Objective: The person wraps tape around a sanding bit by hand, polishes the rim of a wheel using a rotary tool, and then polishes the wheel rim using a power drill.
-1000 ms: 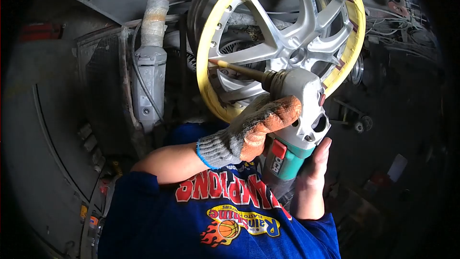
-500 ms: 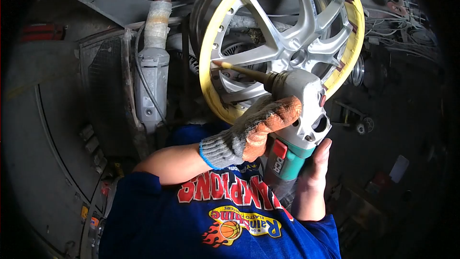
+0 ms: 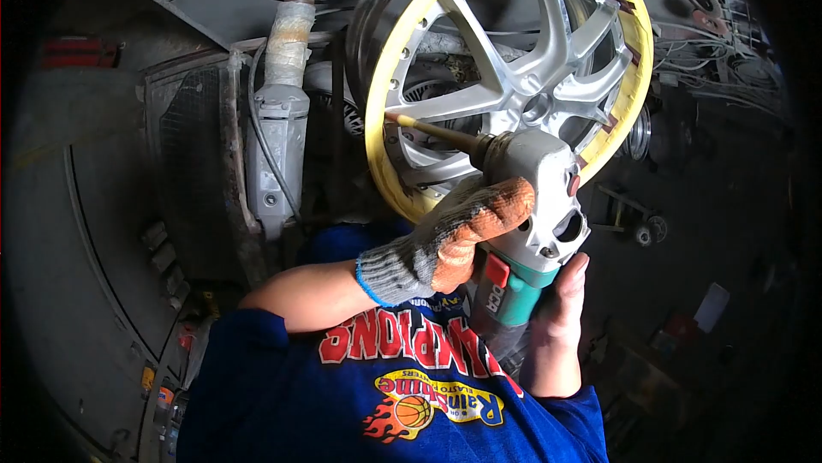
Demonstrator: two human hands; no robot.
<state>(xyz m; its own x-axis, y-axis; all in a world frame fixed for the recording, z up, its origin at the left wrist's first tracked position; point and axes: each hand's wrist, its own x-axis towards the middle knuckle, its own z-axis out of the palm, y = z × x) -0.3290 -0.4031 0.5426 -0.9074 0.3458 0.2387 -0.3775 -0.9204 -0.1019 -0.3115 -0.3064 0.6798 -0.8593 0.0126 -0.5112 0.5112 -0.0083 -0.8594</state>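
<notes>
two hands hold one power tool: nearest, the bare right hand is wrapped round its green rear body, and the gloved left hand is clamped over the grey head. from there the long bit reaches out to the alloy wheel, its tip at the inner edge of the yellow-taped rim. no worked patch shows on the spokes, so progress cannot be judged; the tape sits unbroken all round

Gloved left hand and bare right hand grip a grinder against the wheel rim.
</notes>
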